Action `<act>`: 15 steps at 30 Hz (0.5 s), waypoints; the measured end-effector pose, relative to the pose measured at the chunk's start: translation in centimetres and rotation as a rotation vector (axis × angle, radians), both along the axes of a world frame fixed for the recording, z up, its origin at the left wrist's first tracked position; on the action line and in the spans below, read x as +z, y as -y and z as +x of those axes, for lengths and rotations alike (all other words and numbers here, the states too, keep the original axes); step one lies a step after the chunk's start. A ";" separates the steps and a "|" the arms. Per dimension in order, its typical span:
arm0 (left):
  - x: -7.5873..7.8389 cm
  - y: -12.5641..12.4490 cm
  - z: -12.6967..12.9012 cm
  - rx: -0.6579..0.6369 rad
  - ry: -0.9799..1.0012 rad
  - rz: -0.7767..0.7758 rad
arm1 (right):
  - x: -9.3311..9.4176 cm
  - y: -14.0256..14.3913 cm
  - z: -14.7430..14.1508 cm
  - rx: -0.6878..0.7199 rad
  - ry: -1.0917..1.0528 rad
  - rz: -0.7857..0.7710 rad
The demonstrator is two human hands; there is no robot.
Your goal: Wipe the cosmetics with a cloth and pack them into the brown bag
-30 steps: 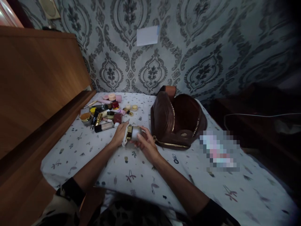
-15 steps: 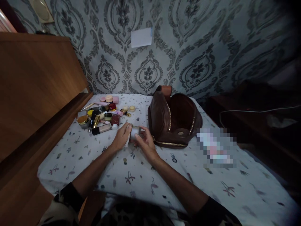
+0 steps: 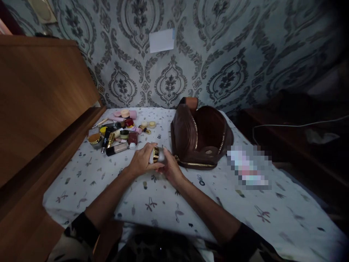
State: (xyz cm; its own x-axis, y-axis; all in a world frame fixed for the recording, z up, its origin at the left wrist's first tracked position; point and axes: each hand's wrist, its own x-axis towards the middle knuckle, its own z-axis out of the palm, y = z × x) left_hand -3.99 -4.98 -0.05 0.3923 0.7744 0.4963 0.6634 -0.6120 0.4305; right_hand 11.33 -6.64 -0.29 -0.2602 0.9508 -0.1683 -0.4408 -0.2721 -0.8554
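Observation:
A small pale cosmetic jar with a shiny gold band is held between both hands, just above the table. My left hand grips its left end, thumb and fingers closed around it. Something white shows beside that thumb; whether it is part of the jar or a separate piece I cannot tell. On the other end, my right hand has its fingers closed on the jar's body. Immediately right of the hands stands a brown handbag, unzipped, its dark inside facing me.
Several cosmetics lie to the left, among them a foundation bottle, an amber jar and a dark red box. Two small cream-coloured pots sit behind. A blurred-out item lies right. A wooden cabinet borders the left.
The jar has turned in my hands, so its gold band now faces up toward me. My left hand has shifted its grip, with its fingers further around the jar.

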 end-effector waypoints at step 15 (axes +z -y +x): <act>0.2 0.4 0.6 0.093 0.567 -0.330 | 0.1 -0.6 0.2 0.064 -0.143 -0.164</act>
